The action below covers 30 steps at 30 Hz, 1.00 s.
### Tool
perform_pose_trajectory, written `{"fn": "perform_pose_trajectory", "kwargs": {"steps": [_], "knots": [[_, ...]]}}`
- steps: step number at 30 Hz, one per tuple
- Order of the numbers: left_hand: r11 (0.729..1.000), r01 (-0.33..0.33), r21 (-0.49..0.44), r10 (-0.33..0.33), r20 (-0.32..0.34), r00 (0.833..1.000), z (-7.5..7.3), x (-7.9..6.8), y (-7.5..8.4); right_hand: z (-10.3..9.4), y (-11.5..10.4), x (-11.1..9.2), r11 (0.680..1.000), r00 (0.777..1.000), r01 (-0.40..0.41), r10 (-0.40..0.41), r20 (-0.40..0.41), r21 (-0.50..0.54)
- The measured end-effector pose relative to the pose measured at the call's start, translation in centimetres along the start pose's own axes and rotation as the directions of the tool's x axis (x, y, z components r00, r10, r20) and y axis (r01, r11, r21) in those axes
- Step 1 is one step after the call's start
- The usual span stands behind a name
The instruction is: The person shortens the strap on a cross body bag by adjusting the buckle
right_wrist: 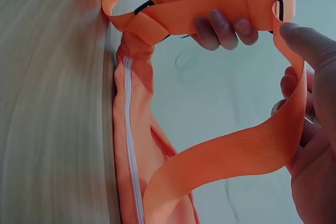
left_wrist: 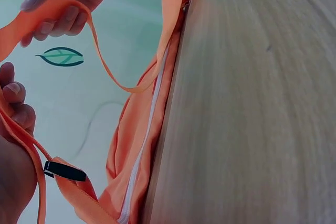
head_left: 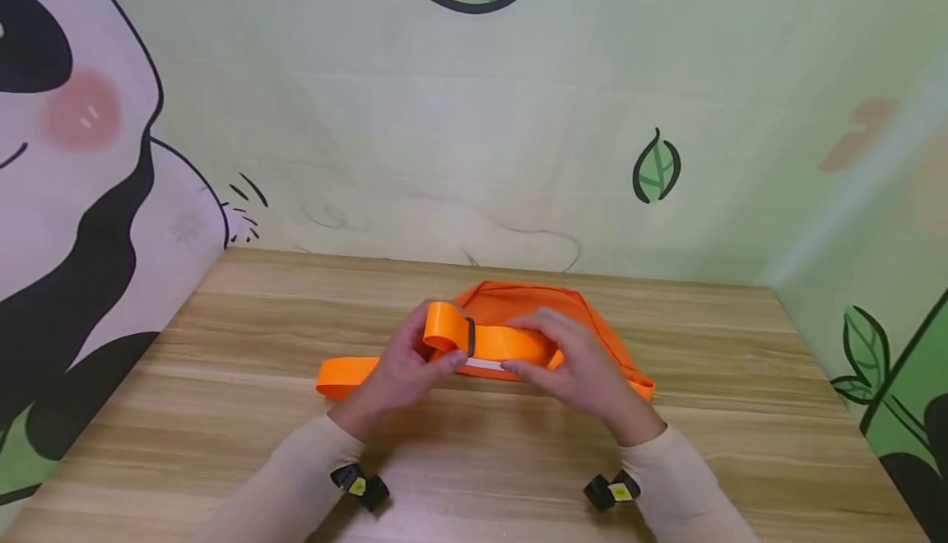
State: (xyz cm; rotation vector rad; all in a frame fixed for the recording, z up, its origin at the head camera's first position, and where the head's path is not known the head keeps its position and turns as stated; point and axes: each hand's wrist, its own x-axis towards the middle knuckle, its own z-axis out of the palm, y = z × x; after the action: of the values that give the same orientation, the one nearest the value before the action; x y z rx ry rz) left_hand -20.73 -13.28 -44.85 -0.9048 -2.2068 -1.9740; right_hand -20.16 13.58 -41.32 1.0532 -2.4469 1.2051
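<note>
An orange waist bag (head_left: 518, 300) with a white zipper (right_wrist: 129, 129) rests on the table near the wall. Its orange strap (head_left: 511, 344) is raised in front of it. My left hand (head_left: 403, 372) grips the strap beside a black slide buckle (head_left: 471, 337), where the webbing forms a loop. My right hand (head_left: 581, 362) pinches the strap to the right of that buckle. From there the webbing curves back down to the bag, as the right wrist view shows. A second black buckle (left_wrist: 64, 171) hangs on the strap near the bag's end. Some fingertips are hidden behind the webbing.
The wooden table (head_left: 222, 395) extends around the bag and ends at a printed wall (head_left: 355, 140) close behind it. Another strap loop (head_left: 344, 376) lies left of my left hand. Small black cameras (head_left: 611, 492) sit on both wrists.
</note>
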Motion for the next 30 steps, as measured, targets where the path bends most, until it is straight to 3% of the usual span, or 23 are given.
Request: {"fn": "perform_pose_trajectory", "kwargs": {"steps": [3,9,15,22,30], "knots": [[1.0,-0.005,-0.007,0.006,0.011,1.0,0.1,0.1,0.0,0.3,-0.1,0.1,1.0,1.0,0.001,-0.001,0.008,0.013],[0.999,0.052,-0.002,-0.052,0.019,0.998,0.0,0.1,0.1,0.6,-0.2,0.2,0.999,1.0,0.003,-0.003,0.02,0.035],[0.998,0.062,0.005,-0.063,0.07,0.996,-0.1,0.4,0.1,0.6,-0.5,0.5,0.998,0.999,0.024,-0.026,0.024,0.062],[0.998,0.055,0.013,-0.056,0.126,0.99,-0.4,0.5,0.2,0.9,-0.8,0.6,0.997,0.998,-0.023,0.019,0.053,0.08],[0.994,0.101,0.052,-0.107,0.143,0.984,-0.5,0.7,0.6,1.1,-1.1,0.7,0.998,0.999,-0.015,0.012,0.046,0.059]]}}
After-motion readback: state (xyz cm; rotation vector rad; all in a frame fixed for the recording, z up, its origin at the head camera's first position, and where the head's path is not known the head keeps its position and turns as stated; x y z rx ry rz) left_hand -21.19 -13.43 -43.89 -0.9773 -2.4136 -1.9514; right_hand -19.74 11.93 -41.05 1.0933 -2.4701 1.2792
